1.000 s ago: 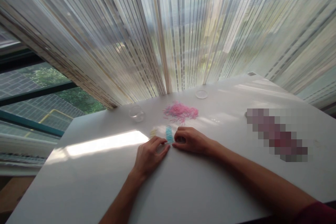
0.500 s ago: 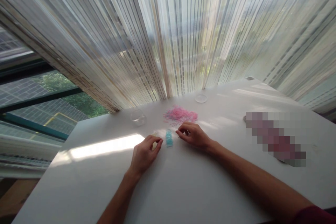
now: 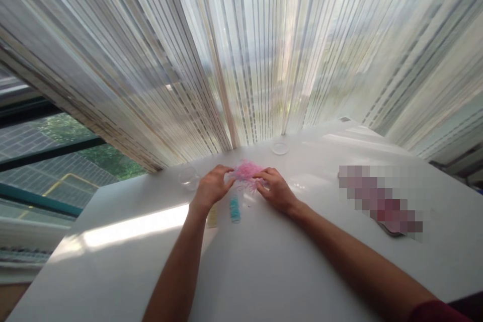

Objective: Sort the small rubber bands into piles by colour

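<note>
A loose heap of pink, thin bands (image 3: 247, 169), which look like small elastics, lies towards the back of the table. My left hand (image 3: 213, 187) is at the heap's left edge, thumb and fingers apart. At its right edge is my right hand (image 3: 275, 190), also with parted fingertips, reaching the bands. Nearer to me lies a short column of blue bands (image 3: 234, 209), laid closely one after another. Left of it, partly behind my left hand and wrist, is a column of yellowish bands (image 3: 212, 217).
A clear round container (image 3: 187, 179) stands left of the heap, partly behind my left hand. A clear round lid (image 3: 279, 148) lies at the back. On the right of the white table (image 3: 256, 271) is a pixelated flat object (image 3: 381, 201). Striped curtains (image 3: 256, 60) hang behind.
Both hands have moved away from the sides of the blue column, forward to the pink heap, and their pinched fingers have parted. The yellowish column shows more now. The view has shifted slightly.
</note>
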`<state>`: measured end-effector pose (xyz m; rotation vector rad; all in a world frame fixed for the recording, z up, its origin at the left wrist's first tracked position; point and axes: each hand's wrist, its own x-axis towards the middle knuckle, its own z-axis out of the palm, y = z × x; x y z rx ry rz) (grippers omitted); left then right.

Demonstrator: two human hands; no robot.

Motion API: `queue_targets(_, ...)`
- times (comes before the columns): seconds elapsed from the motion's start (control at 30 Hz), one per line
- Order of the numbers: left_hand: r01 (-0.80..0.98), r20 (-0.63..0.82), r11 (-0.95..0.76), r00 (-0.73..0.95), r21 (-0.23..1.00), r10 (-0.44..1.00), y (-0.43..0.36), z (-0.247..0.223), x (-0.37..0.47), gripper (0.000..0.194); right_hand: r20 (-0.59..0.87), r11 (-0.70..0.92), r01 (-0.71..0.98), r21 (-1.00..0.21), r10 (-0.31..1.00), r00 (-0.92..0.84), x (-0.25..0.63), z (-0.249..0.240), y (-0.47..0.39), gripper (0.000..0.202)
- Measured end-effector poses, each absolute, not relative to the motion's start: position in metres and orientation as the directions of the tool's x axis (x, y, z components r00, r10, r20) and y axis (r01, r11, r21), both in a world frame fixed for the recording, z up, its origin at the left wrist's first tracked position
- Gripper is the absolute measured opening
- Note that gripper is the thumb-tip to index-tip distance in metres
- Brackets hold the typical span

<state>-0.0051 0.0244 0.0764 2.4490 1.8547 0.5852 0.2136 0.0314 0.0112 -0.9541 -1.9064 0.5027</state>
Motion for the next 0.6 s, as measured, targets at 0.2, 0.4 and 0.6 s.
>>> queue_targets(0.2,0.957,0.178,-0.179,0.139,0.231,0.974,0.044,0.068,-0.004,0.023,0.572,0.706,0.468,-0.532,0.707,-0.416,0.212,0.013,0.028,0.028)
queue_targets(0.4,0.973,0.052,-0.058,0.048,0.225,0.998,0.050,0.073,-0.011,0.019,0.560,0.685,0.523,-0.507,0.723,-0.405,0.212,0.011,0.028,0.027)
queue_targets(0.6,0.967,0.062,-0.063,0.049,0.247,0.997,0.051,0.071,-0.015,0.029,0.542,0.642,0.579,-0.503,0.756,-0.367,0.212,0.010,0.027,0.026)
